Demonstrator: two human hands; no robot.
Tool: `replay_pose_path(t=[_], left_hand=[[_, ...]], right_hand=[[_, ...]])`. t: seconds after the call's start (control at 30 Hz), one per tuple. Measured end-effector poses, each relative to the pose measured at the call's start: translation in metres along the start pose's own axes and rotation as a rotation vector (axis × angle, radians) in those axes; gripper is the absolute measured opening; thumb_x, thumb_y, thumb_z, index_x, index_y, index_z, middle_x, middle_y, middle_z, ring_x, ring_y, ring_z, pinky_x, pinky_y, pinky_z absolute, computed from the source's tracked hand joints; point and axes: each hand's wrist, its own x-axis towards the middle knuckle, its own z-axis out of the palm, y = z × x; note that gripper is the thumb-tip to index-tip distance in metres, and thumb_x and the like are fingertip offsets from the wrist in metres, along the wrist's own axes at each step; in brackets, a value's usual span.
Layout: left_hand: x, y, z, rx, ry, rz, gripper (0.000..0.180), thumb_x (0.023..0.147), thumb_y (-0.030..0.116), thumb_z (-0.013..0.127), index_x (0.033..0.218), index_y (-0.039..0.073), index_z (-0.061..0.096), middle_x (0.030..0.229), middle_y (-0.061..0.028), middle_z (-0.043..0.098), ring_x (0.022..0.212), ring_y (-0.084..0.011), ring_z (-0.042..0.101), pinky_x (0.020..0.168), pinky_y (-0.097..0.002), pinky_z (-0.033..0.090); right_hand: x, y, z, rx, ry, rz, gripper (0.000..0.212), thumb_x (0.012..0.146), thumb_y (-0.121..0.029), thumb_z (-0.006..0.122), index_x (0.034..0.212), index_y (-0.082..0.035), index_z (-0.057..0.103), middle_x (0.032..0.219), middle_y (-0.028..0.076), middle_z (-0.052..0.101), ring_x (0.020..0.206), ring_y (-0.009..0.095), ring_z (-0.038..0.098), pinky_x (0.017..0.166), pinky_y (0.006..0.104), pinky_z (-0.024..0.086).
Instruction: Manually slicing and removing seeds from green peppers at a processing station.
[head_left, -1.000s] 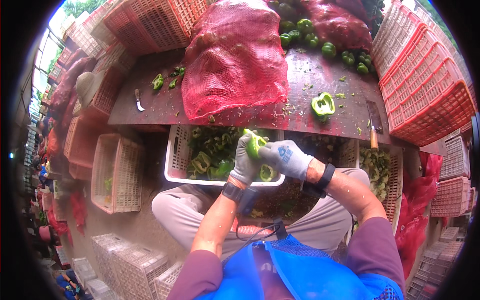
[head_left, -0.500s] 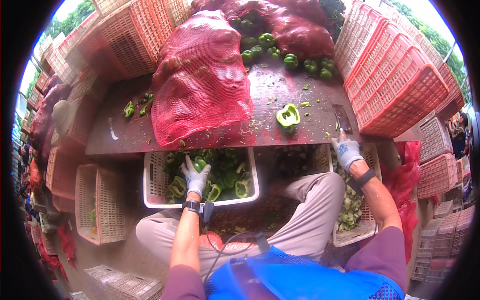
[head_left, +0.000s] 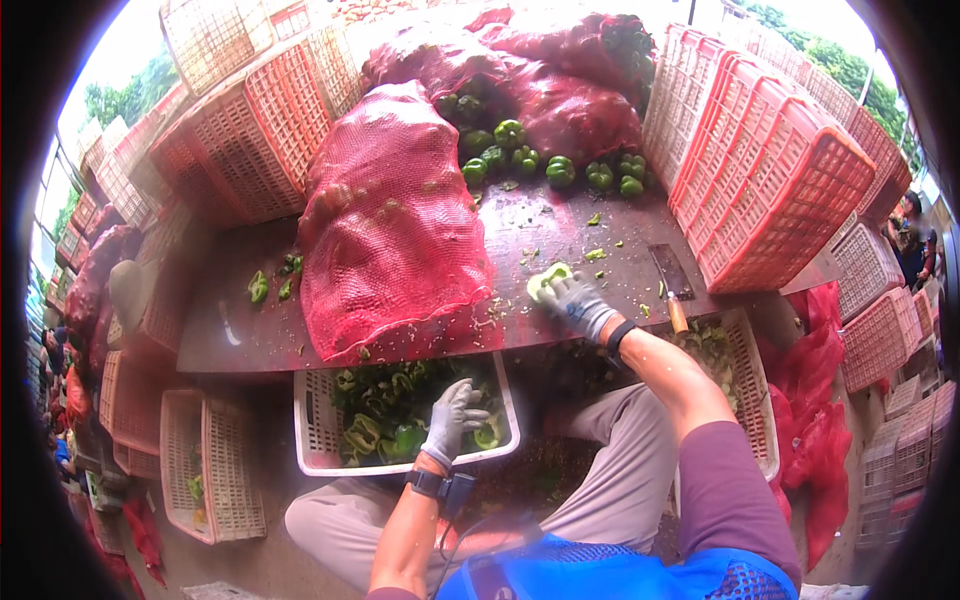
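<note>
My right hand [head_left: 580, 305], in a grey-white glove, is closed on a cut green bell pepper half [head_left: 548, 279] on the table. Its fingers wrap the near side, and the pale cut face shows past them. To its right lies a broad-bladed knife [head_left: 672, 280], its wooden handle pointing toward me over the table edge. My left hand [head_left: 456, 420], gloved too, hovers over the right side of a white crate [head_left: 308, 425] with its fingers apart and nothing in them. Cut green peppers [head_left: 375, 425] fill that crate below the table edge.
A bulging red mesh sack [head_left: 395, 220] lies on the table [head_left: 225, 310] at left. Whole green peppers [head_left: 560, 172] sit at the back beside more sacks. Stacked pink crates [head_left: 765, 165] flank both sides. A crate of trimmings [head_left: 735, 350] stands by my right knee.
My right hand has left the knife handle and moved left onto the pepper half. My left hand has let go of a green pepper in the crate and moved right.
</note>
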Motion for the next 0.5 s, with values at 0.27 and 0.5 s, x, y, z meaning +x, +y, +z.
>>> replay_pose_path(t=[0.27, 0.5], left_hand=[[-0.012, 0.038, 0.025, -0.902, -0.392, -0.071, 0.064, 0.100, 0.058, 0.056, 0.145, 0.012, 0.052, 0.140, -0.0105, 0.060, 0.124, -0.0287, 0.062, 0.107, -0.0502, 0.050], [-0.048, 0.048, 0.029, -1.041, -0.307, 0.128, 0.049, 0.094, 0.038, 0.057, 0.134, 0.011, 0.062, 0.132, -0.0077, 0.066, 0.123, -0.0243, 0.062, 0.107, -0.0471, 0.048]], right_hand=[[0.027, -0.141, -0.126, 0.489, 0.131, -0.320, 0.060, 0.083, -0.031, 0.072, 0.135, -0.007, 0.053, 0.119, 0.013, 0.062, 0.110, 0.031, 0.065, 0.098, 0.0483, 0.049], [0.031, -0.173, -0.138, 0.570, 0.417, -0.251, 0.065, 0.076, -0.022, 0.074, 0.137, -0.009, 0.054, 0.126, 0.013, 0.061, 0.112, 0.030, 0.065, 0.101, 0.0493, 0.048]])
